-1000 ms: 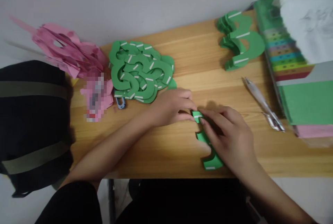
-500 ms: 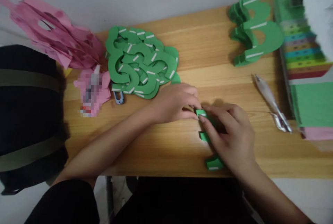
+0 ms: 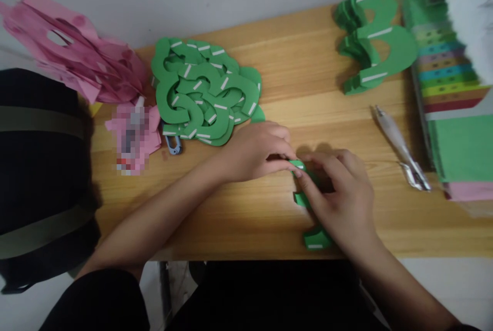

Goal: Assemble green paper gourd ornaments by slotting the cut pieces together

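Observation:
A green paper cutout shaped like a 3 [image 3: 316,239] lies near the table's front edge, partly hidden under my right hand [image 3: 346,195]. White strips, perhaps tape, show on its ends. My left hand [image 3: 260,149] comes from the left, its thumb and finger closed on the cutout's top end. There the thumb of my right hand also presses on the green paper, with its fingers curled around the far side. A heap of similar green cutouts [image 3: 210,120], each with white strips, spreads behind my left hand.
At the back right stand stacked green 3 shapes [image 3: 402,54]. A silver pen-like tool [image 3: 396,136] lies beside a pack of coloured paper [image 3: 462,146]. On the left are pink paper cutouts [image 3: 92,59], a blue clip [image 3: 174,145] and a black bag [image 3: 42,172]. A wall bounds the back.
The top end of the green cutout now looks narrower and more folded between my fingers. Both hands stay almost in place; the whole view has shifted slightly.

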The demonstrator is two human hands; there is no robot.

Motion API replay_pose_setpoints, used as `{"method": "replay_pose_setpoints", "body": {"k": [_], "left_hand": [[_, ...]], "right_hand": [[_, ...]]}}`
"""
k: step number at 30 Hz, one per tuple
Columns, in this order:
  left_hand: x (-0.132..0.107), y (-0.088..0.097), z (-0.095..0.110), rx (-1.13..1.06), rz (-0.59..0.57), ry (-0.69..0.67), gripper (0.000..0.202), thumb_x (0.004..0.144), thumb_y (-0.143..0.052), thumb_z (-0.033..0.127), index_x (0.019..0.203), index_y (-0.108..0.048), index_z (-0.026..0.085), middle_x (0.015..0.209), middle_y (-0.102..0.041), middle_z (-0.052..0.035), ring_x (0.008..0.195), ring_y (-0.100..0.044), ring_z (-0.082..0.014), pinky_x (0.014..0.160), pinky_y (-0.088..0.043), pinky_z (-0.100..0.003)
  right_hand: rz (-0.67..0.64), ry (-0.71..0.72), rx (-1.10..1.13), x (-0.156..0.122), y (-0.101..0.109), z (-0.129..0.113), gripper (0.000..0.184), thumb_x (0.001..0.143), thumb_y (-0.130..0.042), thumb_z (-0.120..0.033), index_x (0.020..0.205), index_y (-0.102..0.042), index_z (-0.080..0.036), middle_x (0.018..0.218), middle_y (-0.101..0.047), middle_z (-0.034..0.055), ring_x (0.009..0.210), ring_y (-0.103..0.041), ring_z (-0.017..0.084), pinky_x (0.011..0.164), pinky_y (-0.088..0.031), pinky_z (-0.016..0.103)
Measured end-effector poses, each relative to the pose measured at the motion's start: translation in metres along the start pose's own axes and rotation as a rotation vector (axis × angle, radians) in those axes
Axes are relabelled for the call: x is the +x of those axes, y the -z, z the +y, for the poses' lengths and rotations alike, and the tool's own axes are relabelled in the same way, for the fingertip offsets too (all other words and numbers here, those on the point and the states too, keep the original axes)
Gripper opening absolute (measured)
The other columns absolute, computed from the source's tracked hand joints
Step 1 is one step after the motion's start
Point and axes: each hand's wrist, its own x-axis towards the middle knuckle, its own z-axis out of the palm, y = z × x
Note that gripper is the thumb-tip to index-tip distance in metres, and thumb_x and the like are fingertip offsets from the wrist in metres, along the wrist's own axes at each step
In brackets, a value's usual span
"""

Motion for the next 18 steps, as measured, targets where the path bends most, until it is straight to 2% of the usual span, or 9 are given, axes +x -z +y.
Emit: {"method": "replay_pose_setpoints", "body": {"k": [8,15,18], "left_hand": [[0.0001,-0.0038,0.0021,0.057,0.046,0.010,0.014,0.087,-0.063,0.019,0.078,-0.074,0.018,0.077,-0.068,-0.0019,0.071,-0.060,-0.0126,0.067,-0.043,-0.025],[-0.0007,-0.0075,0.0003,0.095,0.092,-0.043,0.017,0.089,-0.061,0.019,0.077,-0.073,0.017,0.077,-0.067,-0.0026,0.073,-0.060,-0.0136,0.068,-0.044,-0.025],[-0.0011,-0.0080,0.0008,0.085,0.090,-0.017,0.017,0.090,-0.059,0.021,0.079,-0.072,0.017,0.079,-0.066,-0.0026,0.074,-0.060,-0.0139,0.069,-0.044,-0.026]], "right_hand": [[0.007,0.024,-0.048,-0.0020,-0.0012,0.0009,0.016,0.086,-0.063,-0.034,0.094,-0.064,-0.020,0.078,-0.058,0.0049,0.072,-0.055,0.021,0.064,-0.043,0.035],[0.013,0.030,-0.031,-0.0020,-0.0021,0.0013,0.015,0.086,-0.063,-0.032,0.092,-0.066,-0.019,0.078,-0.059,0.0056,0.073,-0.056,0.021,0.065,-0.043,0.035],[0.019,0.012,0.005,-0.0026,-0.0015,0.0013,0.018,0.086,-0.063,-0.033,0.096,-0.067,-0.019,0.078,-0.060,0.0056,0.074,-0.057,0.021,0.067,-0.045,0.036]]}}
